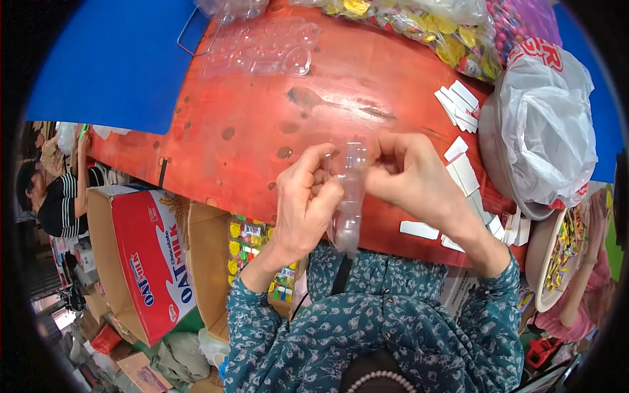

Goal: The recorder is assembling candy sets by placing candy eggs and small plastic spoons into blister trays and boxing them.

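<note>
Upright in front of my chest is a narrow clear plastic blister tray [350, 196] with rounded cups along its length. My left hand [303, 203] is closed on its left side, thumb and fingers pinching the plastic. On the other side my right hand [419, 178] has its fingers curled and pinched at the tray's upper right edge; its fingertips are partly hidden. Several loose white cards [464, 175] lie to the right of my right hand, with another white card [419, 229] below it. At the far left of the red table lie more clear blister trays [262, 52].
Bags of gold-wrapped sweets [452, 49] line the far edge of the red table [242, 157]. A bag-lined tub [544, 124] stands right, near a basin of yellow pieces [567, 252]. Open cartons [141, 255] are at left. One person [62, 196] is left; another person's pink sleeve [563, 318] is right.
</note>
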`<state>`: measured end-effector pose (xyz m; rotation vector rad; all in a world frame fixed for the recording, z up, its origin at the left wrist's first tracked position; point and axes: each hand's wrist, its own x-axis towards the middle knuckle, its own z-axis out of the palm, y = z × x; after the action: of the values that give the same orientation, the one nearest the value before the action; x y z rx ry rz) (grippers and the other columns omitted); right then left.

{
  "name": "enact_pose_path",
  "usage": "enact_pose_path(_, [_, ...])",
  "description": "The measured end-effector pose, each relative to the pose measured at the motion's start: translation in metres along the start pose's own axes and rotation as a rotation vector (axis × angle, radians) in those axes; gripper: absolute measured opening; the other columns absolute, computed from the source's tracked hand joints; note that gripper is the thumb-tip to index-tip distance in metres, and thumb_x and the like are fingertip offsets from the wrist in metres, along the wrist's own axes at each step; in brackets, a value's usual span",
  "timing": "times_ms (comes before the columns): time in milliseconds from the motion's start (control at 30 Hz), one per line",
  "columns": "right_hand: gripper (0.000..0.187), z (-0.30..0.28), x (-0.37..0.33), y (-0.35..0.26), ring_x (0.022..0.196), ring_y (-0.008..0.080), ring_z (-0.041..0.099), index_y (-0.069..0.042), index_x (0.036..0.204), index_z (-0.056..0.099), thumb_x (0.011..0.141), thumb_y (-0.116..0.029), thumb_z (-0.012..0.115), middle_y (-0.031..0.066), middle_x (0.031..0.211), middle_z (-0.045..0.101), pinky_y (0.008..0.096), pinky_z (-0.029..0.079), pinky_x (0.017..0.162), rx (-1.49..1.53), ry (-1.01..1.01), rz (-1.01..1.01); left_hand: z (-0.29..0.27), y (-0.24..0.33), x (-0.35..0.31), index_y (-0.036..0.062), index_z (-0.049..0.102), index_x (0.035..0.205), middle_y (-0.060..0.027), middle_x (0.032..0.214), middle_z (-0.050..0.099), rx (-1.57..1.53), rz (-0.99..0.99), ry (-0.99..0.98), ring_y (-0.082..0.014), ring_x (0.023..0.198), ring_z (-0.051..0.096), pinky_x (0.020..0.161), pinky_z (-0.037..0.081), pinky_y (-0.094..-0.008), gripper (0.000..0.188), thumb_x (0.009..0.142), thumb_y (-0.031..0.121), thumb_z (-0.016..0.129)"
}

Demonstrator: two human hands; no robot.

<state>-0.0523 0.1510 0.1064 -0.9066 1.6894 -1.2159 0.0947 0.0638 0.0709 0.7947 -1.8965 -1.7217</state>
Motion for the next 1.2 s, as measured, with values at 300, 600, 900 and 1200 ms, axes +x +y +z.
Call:
enact_pose_path(300, [0.022, 0.005, -0.013, 0.008, 0.045, 0.0062, 0.042, -0.002, 0.084, 0.051, 0.091, -0.022, 0.049, 0.0012, 0.056, 0.050, 0.0209, 0.031, 0.041, 0.271, -0.187, 0.272, -0.008, 0.012, -0.004, -0.0056, 0.051, 0.099, -0.0097, 0.067, 0.050, 0.265, -0.006, 0.103, -0.0119, 0.054, 0.049, 0.047, 0.039, -0.0261, 0.020, 0.080, 0.001, 0.055])
enact_pose_path(600, [0.006, -0.011, -0.047, -0.028, 0.051, 0.0045, 0.041, -0.001, 0.089, 0.048, 0.091, -0.005, 0.051, 0.0016, 0.064, 0.049, 0.0186, 0.029, 0.044, 0.611, -0.188, 0.215, -0.061, 0.035, -0.050, -0.0015, 0.056, 0.092, -0.0078, 0.078, 0.063, -0.304, -0.174, 0.262, -0.0093, 0.068, 0.058, 0.058, 0.046, -0.0204, 0.011, 0.081, 0.000, 0.055])
enact_pose_path(900, [0.009, 0.007, -0.033, -0.042, 0.050, 0.0063, 0.043, 0.001, 0.077, 0.047, 0.084, 0.007, 0.050, 0.0032, 0.067, 0.049, 0.0226, 0.032, 0.044, 0.290, -0.183, -0.027, -0.056, 0.053, -0.051, -0.0046, 0.053, 0.097, -0.0133, 0.076, 0.062, -0.224, 0.061, 0.465, -0.0127, 0.061, 0.057, 0.052, 0.046, -0.0228, 0.015, 0.082, -0.008, 0.052])
enact_pose_path(1200, [0.030, -0.141, -0.059, 0.030, 0.068, 0.0053, 0.052, 0.001, 0.116, 0.047, 0.087, -0.006, 0.049, 0.0058, 0.092, 0.057, 0.0149, 0.042, 0.053, 0.589, 0.687, -0.060, -0.150, 0.005, -0.052, -0.0003, 0.054, 0.099, -0.0078, 0.090, 0.059, -0.501, 0.152, 1.061, -0.0137, 0.072, 0.059, 0.058, 0.048, -0.0193, 0.021, 0.079, -0.008, 0.054])
